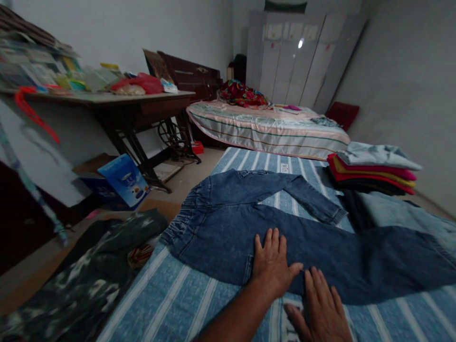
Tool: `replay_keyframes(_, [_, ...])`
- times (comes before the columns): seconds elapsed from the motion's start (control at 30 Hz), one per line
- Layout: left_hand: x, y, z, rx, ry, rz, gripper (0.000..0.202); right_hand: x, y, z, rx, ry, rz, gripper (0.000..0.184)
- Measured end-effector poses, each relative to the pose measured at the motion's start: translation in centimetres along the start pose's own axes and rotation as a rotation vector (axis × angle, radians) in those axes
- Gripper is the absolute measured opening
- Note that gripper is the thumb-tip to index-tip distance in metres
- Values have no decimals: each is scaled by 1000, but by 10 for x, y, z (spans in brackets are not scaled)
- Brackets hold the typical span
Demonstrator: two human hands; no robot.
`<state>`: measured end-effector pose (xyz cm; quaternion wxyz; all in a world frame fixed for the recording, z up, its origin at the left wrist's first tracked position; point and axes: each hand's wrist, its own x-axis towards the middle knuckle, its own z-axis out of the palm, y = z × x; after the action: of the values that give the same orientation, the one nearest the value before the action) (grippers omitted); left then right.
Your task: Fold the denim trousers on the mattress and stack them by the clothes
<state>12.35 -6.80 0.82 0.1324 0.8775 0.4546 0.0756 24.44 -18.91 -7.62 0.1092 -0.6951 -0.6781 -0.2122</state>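
Dark blue jeans (228,228) lie flat on a blue striped sheet (167,299) in the near middle of the scene, the elastic waist to the left and the legs running off to the right; the far leg is shorter in view and ends at a cuff, while the near leg stretches toward the right edge. The left hand (272,266) rests palm down on the near leg, its grip spread, fingers pointing far and thumb out to the right. The right hand (320,306) lies just beside it on the near right, its grip also spread flat, fingertips on the lower edge of the denim and the palm over the sheet. Neither hand pinches anything. A camouflage cloth (89,275) lies at the near left. At the far right sits a stack (374,168) of folded clothes. Farther off are a box (123,183) on the floor, a cluttered surface (142,99) at left, another bed (267,128) and a wardrobe (295,57).
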Motion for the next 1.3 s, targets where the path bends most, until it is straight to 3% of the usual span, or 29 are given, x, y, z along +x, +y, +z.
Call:
replay_keyframes(0.2, [1,0,-2,-5,-4,-9,75,6,-1,-1,3,13,-39,74])
replay_keyframes(0.4, [0,0,-3,-1,-4,-11,78,2,-6,10,59,-105,83,79])
replay_keyframes(0.63, [1,0,-5,-4,-40,-20,80,-4,6,23,74,-94,-16,77])
replay_keyframes(0.9, [0,-1,-11,-28,-65,-8,80,2,-3,10,41,-128,39,78])
replay_keyframes(1.3, [-1,0,-5,11,-15,-2,71,2,-2,9,84,-153,49,77])
